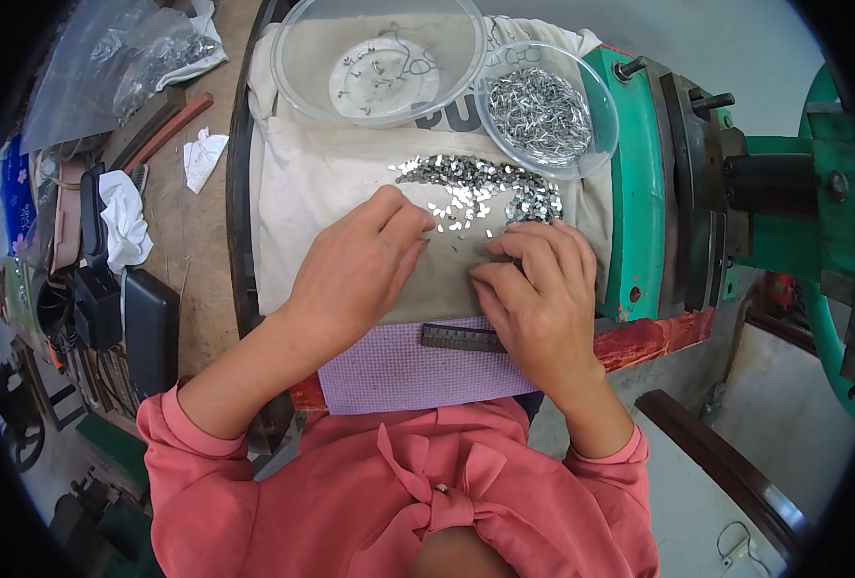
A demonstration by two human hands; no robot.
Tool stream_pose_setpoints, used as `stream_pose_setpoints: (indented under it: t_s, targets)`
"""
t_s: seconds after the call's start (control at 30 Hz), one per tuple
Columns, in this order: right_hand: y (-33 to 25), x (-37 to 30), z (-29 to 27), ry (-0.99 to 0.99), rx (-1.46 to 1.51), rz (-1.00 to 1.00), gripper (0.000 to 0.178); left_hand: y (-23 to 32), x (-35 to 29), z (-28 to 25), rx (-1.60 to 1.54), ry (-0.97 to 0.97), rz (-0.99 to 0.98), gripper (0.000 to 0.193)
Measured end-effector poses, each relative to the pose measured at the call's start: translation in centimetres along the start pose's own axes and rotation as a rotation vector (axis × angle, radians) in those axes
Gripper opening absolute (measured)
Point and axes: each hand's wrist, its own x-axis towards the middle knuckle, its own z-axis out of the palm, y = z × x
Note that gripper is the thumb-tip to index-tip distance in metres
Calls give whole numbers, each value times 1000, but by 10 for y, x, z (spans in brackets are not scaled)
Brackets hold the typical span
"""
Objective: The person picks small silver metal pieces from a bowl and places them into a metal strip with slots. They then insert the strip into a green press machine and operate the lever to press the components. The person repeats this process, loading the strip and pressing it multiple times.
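Note:
A pile of small shiny flat metal pieces [475, 174] lies spread on a beige cloth [316, 173], with several loose ones along its near edge. My left hand [362, 249] is closed at the pile's near left side, fingertips pinched together; whatever they hold is too small or hidden to name. At the near right side of the pile, my right hand [543, 289] is curled, thumb and fingers drawn together, and its contents are hidden too. A dark bar with notches or markings [461, 336] rests on a purple textured cloth [389, 371], partly behind my right hand.
Beyond the pile stand a clear tub with a few small metal pins [297, 82] and a clear bowl [612, 125] full of thin metal pins [540, 114]. A green machine [636, 193] borders the right. Plastic bags [148, 58], crumpled tissue [124, 222] and a black case [150, 328] lie left.

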Motion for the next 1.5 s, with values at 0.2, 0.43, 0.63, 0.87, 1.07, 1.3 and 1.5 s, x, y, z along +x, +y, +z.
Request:
stream_pose_setpoints:
  t_s: [0.2, 0.43, 0.63, 0.87, 1.07, 1.3, 1.5]
  targets:
    - [1, -4, -3, -18, 109, 48, 17, 0, 15, 8, 105, -45, 18, 13]
    - [-19, -38, -10, -10, 212, 47, 19, 8, -9, 2, 37, -94, -5, 13]
    - [-15, -44, -6, -42, 209, 63, 20, 12, -16, 0, -46, -31, -45, 16]
    - [10, 2, 6, 97, 95, 10, 19, 9, -16, 4, 26, -49, 3, 13]
    - [15, 21, 22, 49, 35, 22, 16, 13, -29, -3, 18, -47, 8, 13]
    - [-11, -14, -7, 19, 222, 82, 18, 7, -40, 0, -6, 7, 15, 15]
    - [-16, -44, -2, -54, 291, 112, 21, 9, -38, 0, -5, -1, 27, 16]
